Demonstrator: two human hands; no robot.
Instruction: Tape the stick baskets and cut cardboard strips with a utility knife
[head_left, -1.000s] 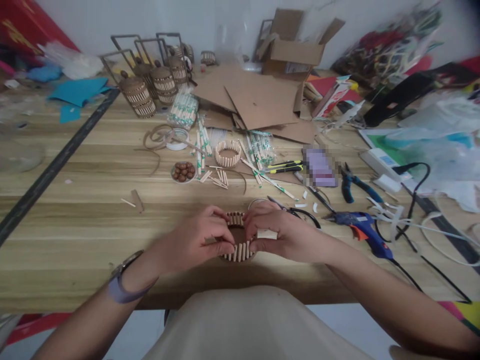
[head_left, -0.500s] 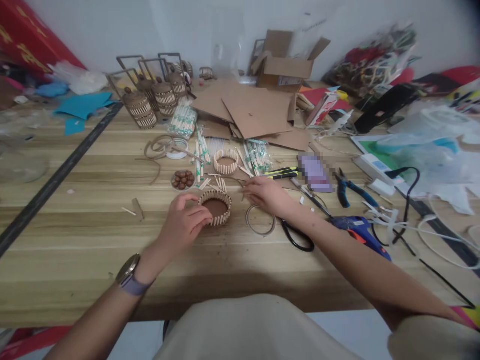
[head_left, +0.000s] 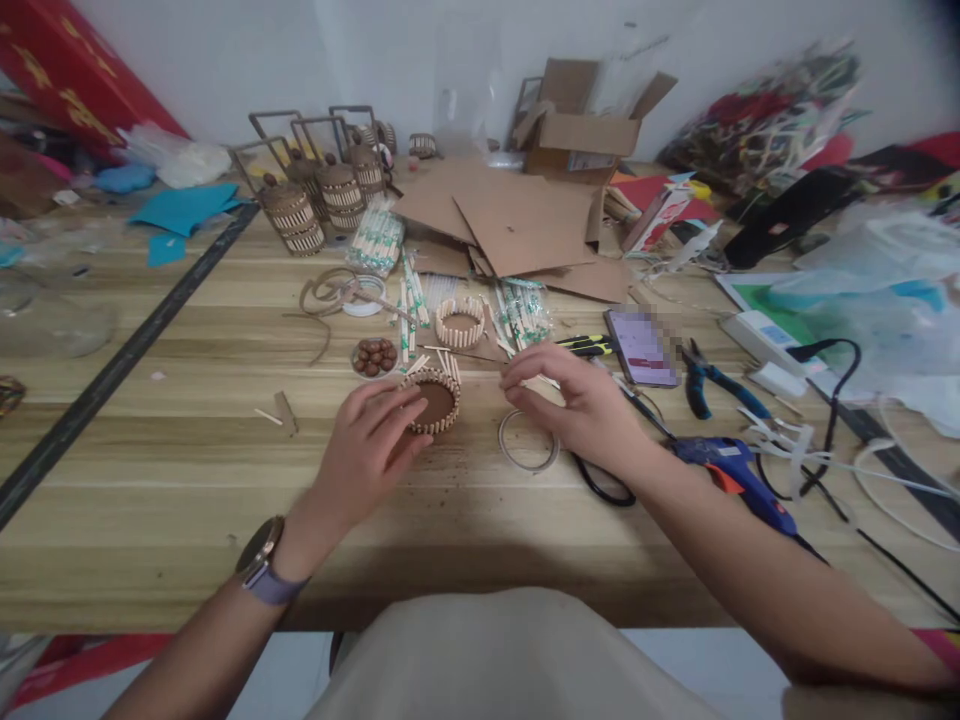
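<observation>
A small round tray (head_left: 441, 410) with a brown base and a wall of short upright wooden sticks is on the wooden table in front of me. My left hand (head_left: 375, 435), wearing a watch, holds its left side, with the fingers over the rim and the thumb at the front. To the right, my right hand (head_left: 574, 400) is above the table with thumb and index finger pinched. A thin brown strip (head_left: 465, 355) runs up to these fingertips; whether they grip it cannot be made out. Behind the tray stands a second, paler stick-walled ring (head_left: 460, 325).
Nearby are a dish of brown beads (head_left: 374, 357), a roll of tape (head_left: 527, 442), blue-handled pliers (head_left: 716, 385), a blue glue gun (head_left: 739, 475) and a phone (head_left: 641, 345). Brown cardboard sheets (head_left: 525, 225) and stick-sided baskets (head_left: 296, 220) stand farther back.
The left fingers have spread wider over the tray, which has shifted slightly away from me. The right hand has turned, opening a gap behind its pinched fingertips. The view has shifted a little.
</observation>
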